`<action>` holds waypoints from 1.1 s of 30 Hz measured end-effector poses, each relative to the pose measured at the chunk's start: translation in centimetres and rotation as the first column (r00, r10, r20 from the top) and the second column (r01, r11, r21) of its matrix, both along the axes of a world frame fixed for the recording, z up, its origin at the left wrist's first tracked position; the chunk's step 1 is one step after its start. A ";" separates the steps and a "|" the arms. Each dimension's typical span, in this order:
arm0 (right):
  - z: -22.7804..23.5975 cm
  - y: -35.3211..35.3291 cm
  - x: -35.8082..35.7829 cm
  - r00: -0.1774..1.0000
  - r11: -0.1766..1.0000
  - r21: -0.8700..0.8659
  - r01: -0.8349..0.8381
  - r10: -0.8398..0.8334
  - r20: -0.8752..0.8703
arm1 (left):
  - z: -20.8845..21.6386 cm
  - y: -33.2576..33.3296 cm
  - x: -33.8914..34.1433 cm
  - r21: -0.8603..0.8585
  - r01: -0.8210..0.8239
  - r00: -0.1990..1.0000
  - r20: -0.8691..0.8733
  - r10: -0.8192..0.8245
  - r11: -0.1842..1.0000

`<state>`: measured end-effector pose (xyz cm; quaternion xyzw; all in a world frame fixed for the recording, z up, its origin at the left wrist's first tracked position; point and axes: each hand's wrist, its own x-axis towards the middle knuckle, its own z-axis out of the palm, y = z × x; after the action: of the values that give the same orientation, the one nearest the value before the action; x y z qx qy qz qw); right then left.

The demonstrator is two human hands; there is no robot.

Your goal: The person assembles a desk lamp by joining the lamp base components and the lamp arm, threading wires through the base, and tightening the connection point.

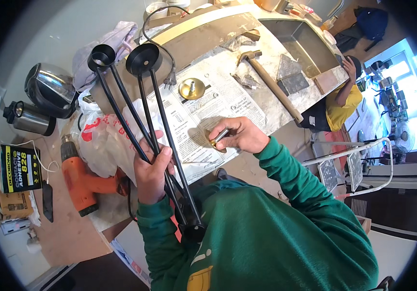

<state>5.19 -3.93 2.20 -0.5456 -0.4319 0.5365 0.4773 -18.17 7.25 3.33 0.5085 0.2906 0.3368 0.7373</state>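
Left hand [155, 169] was clamped around the black rods [164, 109], thumb across them. Rods slanted up and away to the left, ending in two black cups [143, 59]; near end reached the green top [271, 233]. Right hand [242, 136] had a small metal fitting [221, 136] pinched between thumb and fingers, silver with a brass end, over the newspaper [237, 104]. Brass disc [189, 90] lay on the paper farther out, stub upright in its middle. Hammer [272, 85] lay right of that, two dark slabs [293, 83] just beside it, sink [301, 46] beyond. Left side: plastic bag [104, 148] next to the rods, orange power tool [83, 179] near it, kettle [53, 89] farther back. Co-worker [340, 110] in yellow at the table's [308, 103] right end.
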 end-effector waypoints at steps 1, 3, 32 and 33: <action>0.2 0.0 0.0 0.999 1.000 0.000 0.019 -0.019 -0.034 | 0.2 -0.1 0.2 -0.020 -0.007 1.000 -0.003 0.007 1.000; 0.9 0.1 -0.3 0.998 0.999 0.020 0.045 -0.044 -0.048 | 0.9 -0.5 0.8 -0.060 -0.021 1.000 -0.014 0.020 0.998; 3.9 2.2 -4.6 0.900 0.929 0.368 0.047 -0.199 0.388 | -0.4 -0.4 2.4 -0.145 0.238 0.961 0.182 -0.211 0.960; 3.8 2.2 -4.7 0.909 0.927 0.369 0.061 -0.204 0.363 | -0.5 -0.3 2.4 -0.143 0.249 0.959 0.177 -0.223 0.958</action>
<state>0.46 -1.77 6.01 -0.5775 -0.5688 0.2958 0.5055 -15.77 6.93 2.86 0.4490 0.1946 0.2605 0.8322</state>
